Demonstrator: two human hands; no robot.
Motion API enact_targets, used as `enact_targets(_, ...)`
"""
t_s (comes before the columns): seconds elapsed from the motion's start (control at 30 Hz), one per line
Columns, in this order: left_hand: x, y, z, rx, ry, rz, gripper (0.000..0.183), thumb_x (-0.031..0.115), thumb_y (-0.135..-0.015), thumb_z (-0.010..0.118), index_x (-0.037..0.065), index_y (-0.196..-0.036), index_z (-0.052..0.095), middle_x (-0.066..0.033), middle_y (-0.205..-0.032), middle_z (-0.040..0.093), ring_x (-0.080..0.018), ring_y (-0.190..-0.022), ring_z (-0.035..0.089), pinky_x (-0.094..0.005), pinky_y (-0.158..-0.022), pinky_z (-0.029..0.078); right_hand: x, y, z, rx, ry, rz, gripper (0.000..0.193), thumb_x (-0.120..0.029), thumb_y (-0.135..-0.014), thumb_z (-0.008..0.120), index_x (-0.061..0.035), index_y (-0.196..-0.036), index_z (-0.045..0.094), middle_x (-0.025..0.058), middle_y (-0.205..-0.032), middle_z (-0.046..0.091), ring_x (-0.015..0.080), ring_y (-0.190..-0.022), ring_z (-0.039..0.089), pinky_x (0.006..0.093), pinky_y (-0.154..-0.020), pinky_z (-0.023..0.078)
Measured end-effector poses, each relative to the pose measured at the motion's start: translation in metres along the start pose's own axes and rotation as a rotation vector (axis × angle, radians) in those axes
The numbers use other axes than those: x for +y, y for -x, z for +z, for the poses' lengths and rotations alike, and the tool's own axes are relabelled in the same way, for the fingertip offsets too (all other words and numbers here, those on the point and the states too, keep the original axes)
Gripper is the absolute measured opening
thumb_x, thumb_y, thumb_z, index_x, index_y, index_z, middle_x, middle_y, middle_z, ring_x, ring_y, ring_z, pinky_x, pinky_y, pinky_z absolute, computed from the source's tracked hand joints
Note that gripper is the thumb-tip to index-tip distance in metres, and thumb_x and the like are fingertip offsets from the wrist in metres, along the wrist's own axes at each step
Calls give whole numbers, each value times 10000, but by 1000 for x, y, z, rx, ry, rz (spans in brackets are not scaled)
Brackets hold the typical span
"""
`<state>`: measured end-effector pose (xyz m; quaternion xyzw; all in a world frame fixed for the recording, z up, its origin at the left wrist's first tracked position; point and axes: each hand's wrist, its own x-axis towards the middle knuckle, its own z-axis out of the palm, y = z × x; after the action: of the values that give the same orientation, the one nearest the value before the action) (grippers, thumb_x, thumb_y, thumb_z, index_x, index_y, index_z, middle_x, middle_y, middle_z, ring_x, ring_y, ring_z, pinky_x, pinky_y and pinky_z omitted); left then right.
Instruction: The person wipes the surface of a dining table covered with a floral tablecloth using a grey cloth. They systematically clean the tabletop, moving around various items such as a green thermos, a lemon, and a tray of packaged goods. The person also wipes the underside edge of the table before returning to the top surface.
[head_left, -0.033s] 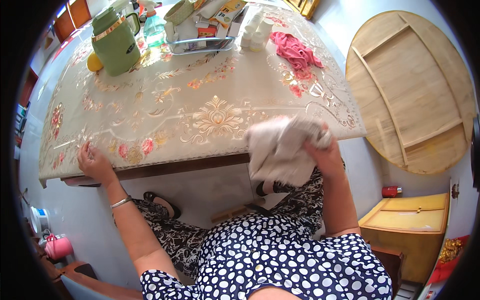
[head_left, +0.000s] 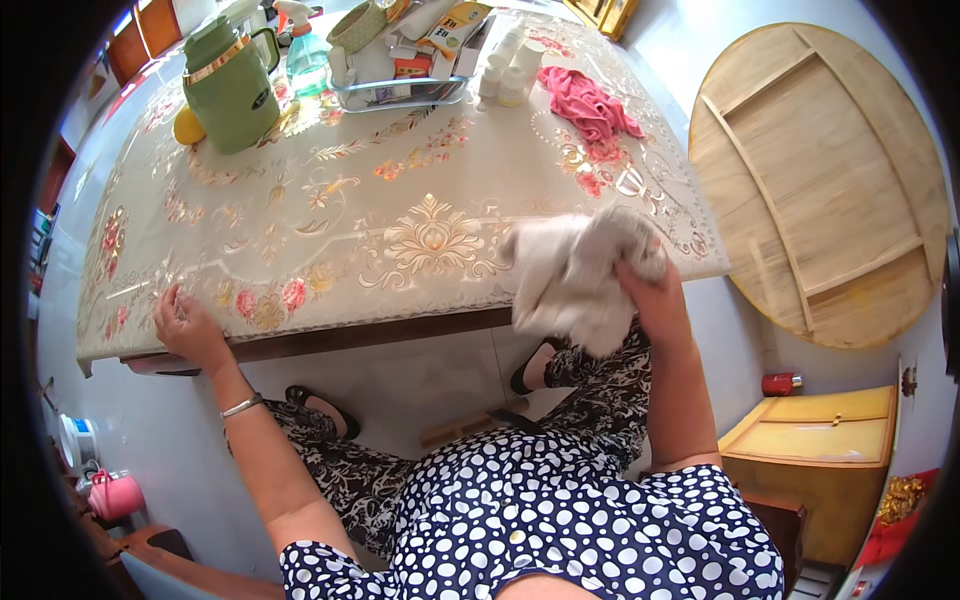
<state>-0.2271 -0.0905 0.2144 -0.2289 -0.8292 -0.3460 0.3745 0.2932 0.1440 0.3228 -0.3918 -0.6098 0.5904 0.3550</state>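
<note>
My right hand (head_left: 655, 300) is closed around one corner of a greyish-white cloth (head_left: 575, 280). The cloth hangs loosely in folds, over the front right edge of the table (head_left: 330, 205) and partly below it; motion blurs it a little. On the left, my left hand (head_left: 190, 328) rests at the table's front edge, fingers loosely bent and somewhat apart, with nothing visible in them. A beige flowered tablecloth (head_left: 432, 232) covers the table. At the far right of it lies a crumpled pink cloth (head_left: 592, 105).
Toward the back stand a green thermos jug (head_left: 230, 105), a yellow fruit (head_left: 187, 126), a spray bottle (head_left: 307, 55), a clear tray (head_left: 400, 97) of small packages and white bottles (head_left: 513, 82). A round wooden tabletop (head_left: 820, 180) leans on the right, above a yellow cabinet (head_left: 815, 430).
The greyish-white cloth has shifted slightly right in my right hand, its lower part swinging. My left hand stays in place.
</note>
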Motion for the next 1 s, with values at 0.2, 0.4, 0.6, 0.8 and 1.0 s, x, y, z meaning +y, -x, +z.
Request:
enact_targets(0.2, 8, -3, 5, 3, 3, 42, 187, 150, -893, 568, 67, -1008, 689, -85, -1103, 651, -272, -1059, 582, -398, -919, 440, 34, -60, -76, 285, 809, -273, 544, -350, -921, 618, 33, -1285, 491, 197, -1282, 532, 280, -1225, 485, 354, -1028, 368)
enact_targets(0.4, 4, -1, -3, -3, -35, -9, 198, 159, -893, 566, 72, -1024, 686, -72, -1093, 654, -266, -1055, 581, -399, -926, 437, -2, -44, -45, 434, 1195, -744, 715, -485, -822, 664, -7, -1309, 450, 199, -1305, 484, 359, -1236, 425, 448, -1051, 326)
enact_targets(0.6, 9, -2, -3, -15, -33, 16, 196, 166, -894, 576, 72, -1026, 686, -73, -1107, 646, -264, -1056, 582, -400, -929, 434, 4, -38, 6, 124, 1312, -838, 467, -306, -847, 664, -77, -1239, 552, 151, -1311, 497, 334, -1232, 435, 438, -1010, 359)
enact_targets(0.8, 4, -2, 2, -44, -76, 44, 217, 193, -898, 591, 82, -1060, 683, -73, -1123, 642, -262, -1070, 577, -398, -931, 427, -1, -96, -34, 2, 1233, -554, 370, -115, -817, 675, -116, -1180, 606, 127, -1193, 588, 324, -1153, 507, 397, -1026, 374)
enact_targets(1.0, 11, -5, -13, 6, -96, 127, 227, 173, -888, 612, 54, -1078, 650, -97, -1138, 626, -282, -1082, 565, -409, -940, 416, -53, -90, -32, -152, 1330, -474, 184, -86, -771, 702, -72, -931, 611, 84, -961, 605, 277, -932, 567, 367, -830, 462)
